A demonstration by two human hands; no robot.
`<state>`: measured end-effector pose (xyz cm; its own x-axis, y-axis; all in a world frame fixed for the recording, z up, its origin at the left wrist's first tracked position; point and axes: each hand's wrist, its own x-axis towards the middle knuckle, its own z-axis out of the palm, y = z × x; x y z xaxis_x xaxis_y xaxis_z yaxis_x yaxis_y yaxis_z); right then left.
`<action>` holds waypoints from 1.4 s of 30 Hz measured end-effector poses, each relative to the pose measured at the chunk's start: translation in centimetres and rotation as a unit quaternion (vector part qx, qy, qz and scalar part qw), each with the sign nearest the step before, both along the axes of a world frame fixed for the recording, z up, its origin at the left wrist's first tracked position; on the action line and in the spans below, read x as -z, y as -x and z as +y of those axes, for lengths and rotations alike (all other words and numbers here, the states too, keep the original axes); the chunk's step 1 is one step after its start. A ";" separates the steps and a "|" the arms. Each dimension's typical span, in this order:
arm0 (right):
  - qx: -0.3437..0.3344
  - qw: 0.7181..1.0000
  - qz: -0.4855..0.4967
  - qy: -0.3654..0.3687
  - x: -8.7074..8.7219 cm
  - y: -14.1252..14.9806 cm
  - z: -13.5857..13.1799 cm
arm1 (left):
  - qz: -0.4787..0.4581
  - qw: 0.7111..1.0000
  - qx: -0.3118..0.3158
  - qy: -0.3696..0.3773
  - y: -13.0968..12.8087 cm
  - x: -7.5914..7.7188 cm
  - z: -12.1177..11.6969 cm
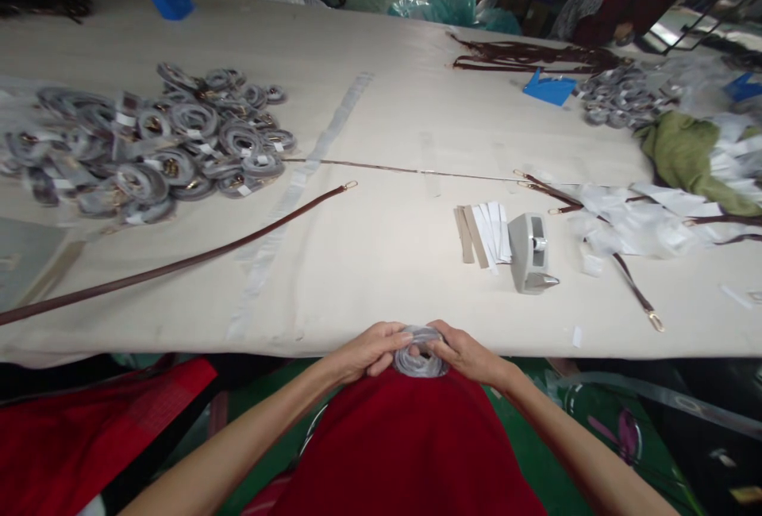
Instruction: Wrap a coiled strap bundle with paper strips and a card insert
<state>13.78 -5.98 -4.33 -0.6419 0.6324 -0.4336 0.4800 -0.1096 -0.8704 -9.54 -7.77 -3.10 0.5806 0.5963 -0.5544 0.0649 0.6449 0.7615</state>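
A coiled strap in clear plastic wrap is between my two hands at the table's near edge, close against the red clothing. My left hand grips its left side, thumb on top. On the opposite side, my right hand has its fingers closed around the rim, some reaching toward the hole in the middle. A white tape dispenser stands on the table ahead and to the right, with paper strips in white and tan beside it.
Many wrapped coils are heaped at the left. A long brown strap with a metal clasp lies in front of them. At the right are loose straps, plastic wrap and green cloth. A person is across the table.
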 end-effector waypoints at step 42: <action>0.336 0.934 0.122 0.021 0.1 6.0 -4.1 | 0.162 0.968 -0.125 -0.149 -3.2 0.0 -2.8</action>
<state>7.81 -10.06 -4.43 -0.1895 0.9133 -0.3605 0.0789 -0.3518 -0.9328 -6.34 -10.60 -3.11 0.2225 0.8564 -0.4659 0.2023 0.4270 0.8814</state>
